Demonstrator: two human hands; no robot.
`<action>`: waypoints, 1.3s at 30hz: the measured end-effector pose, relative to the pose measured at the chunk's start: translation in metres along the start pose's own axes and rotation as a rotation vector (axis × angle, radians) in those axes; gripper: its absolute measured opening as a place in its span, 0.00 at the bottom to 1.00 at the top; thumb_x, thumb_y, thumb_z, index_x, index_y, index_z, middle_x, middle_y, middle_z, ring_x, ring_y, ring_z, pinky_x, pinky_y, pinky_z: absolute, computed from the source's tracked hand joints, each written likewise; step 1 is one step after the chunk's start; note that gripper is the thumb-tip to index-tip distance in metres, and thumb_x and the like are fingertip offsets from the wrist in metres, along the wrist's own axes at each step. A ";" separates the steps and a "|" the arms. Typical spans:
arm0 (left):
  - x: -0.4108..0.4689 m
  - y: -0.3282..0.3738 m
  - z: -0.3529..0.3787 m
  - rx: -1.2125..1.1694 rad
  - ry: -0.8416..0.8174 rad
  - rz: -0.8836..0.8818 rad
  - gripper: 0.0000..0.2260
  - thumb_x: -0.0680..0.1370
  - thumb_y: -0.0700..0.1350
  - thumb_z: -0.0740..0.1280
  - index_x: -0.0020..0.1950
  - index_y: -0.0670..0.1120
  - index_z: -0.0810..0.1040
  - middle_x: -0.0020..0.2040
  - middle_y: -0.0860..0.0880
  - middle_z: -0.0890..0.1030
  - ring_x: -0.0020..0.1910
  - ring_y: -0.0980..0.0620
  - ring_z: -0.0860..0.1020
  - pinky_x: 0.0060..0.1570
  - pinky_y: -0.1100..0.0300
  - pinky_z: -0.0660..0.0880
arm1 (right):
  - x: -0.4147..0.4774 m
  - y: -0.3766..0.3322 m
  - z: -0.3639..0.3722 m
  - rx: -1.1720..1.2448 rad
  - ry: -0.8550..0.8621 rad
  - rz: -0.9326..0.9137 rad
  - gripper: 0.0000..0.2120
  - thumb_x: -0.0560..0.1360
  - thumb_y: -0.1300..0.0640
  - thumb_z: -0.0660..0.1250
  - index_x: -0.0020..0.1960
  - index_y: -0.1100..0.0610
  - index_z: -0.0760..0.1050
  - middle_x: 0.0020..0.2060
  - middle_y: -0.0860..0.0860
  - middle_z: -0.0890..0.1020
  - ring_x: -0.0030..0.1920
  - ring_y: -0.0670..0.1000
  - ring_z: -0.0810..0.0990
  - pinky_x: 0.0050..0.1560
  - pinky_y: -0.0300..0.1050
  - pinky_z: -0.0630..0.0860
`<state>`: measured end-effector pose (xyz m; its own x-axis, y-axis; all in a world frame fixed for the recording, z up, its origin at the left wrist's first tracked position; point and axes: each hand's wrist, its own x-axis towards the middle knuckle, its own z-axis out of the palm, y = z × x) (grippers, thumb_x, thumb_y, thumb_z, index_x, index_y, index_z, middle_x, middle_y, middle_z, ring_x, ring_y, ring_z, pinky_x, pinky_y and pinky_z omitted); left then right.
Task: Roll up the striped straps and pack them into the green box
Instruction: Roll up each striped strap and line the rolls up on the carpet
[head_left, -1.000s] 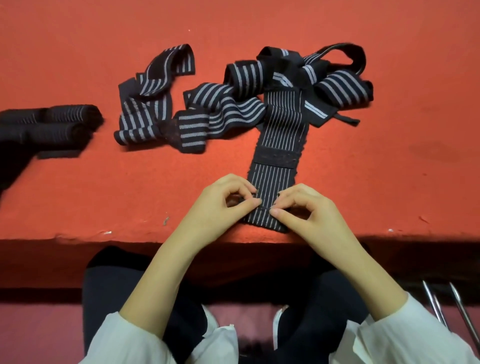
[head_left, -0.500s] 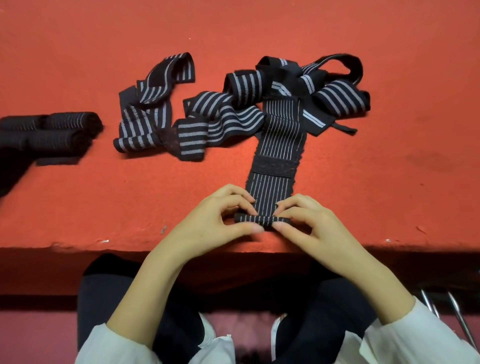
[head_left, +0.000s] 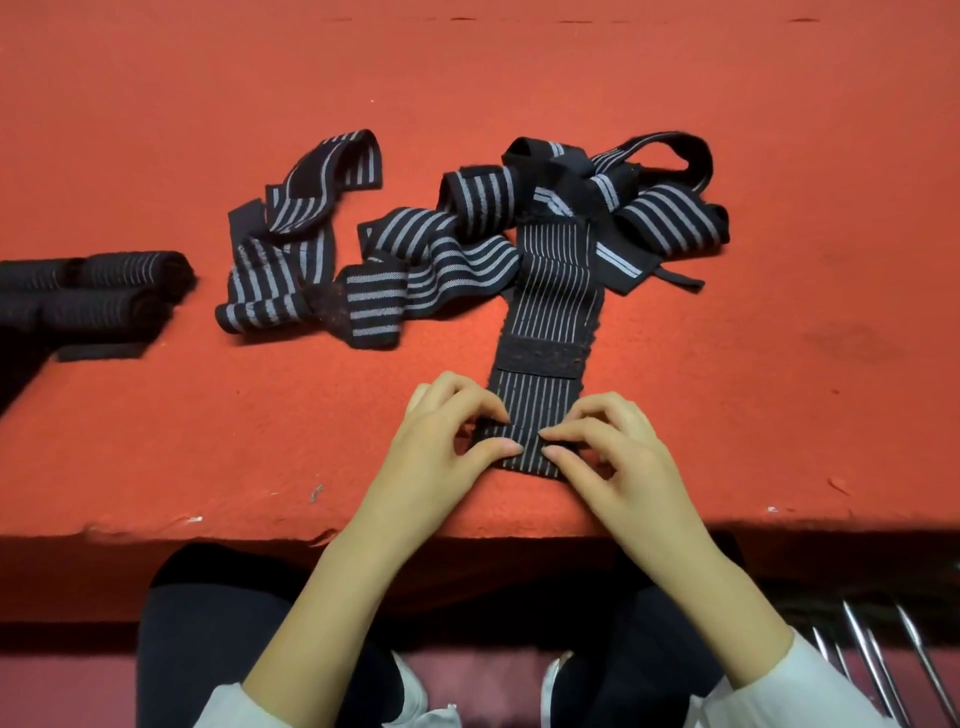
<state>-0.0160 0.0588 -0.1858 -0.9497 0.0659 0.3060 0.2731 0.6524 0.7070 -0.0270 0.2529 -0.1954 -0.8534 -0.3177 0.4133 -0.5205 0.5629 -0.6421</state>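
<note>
Your left hand (head_left: 441, 452) and right hand (head_left: 623, 462) both pinch strap (head_left: 558, 291) near end, between them on worktop (head_left: 753, 114). Roll tight, edges square, thumbs pushing evenly away from you. Box not in view.

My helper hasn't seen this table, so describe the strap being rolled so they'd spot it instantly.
At the red table's near edge, the left hand and right hand pinch one strap by its end. It lies flat, running toward the tangled pile. Unlike the crumpled, broad-striped straps beside it, it has thin stripes and a black patch across it.
</note>
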 end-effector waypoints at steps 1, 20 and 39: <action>0.000 -0.002 -0.001 0.008 0.001 0.007 0.07 0.71 0.50 0.75 0.46 0.51 0.81 0.46 0.60 0.74 0.49 0.61 0.69 0.48 0.74 0.64 | 0.000 0.000 0.001 -0.028 0.008 -0.012 0.13 0.75 0.49 0.64 0.51 0.54 0.82 0.47 0.44 0.75 0.49 0.42 0.71 0.53 0.28 0.66; 0.003 -0.006 -0.009 -0.005 -0.052 -0.055 0.06 0.73 0.52 0.72 0.44 0.53 0.78 0.37 0.56 0.78 0.39 0.57 0.73 0.42 0.69 0.67 | 0.009 -0.003 -0.001 0.067 0.035 0.131 0.05 0.73 0.59 0.73 0.45 0.54 0.78 0.37 0.43 0.74 0.38 0.42 0.72 0.41 0.30 0.67; 0.013 -0.006 -0.013 -0.041 -0.147 0.042 0.14 0.70 0.39 0.76 0.54 0.46 0.79 0.47 0.55 0.77 0.43 0.56 0.75 0.45 0.73 0.69 | 0.009 0.003 -0.003 0.008 -0.012 0.041 0.13 0.73 0.55 0.68 0.56 0.56 0.81 0.44 0.45 0.75 0.40 0.36 0.72 0.45 0.24 0.66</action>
<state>-0.0283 0.0460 -0.1782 -0.9487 0.2044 0.2413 0.3162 0.6159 0.7216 -0.0360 0.2537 -0.1918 -0.8744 -0.3036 0.3784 -0.4849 0.5698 -0.6634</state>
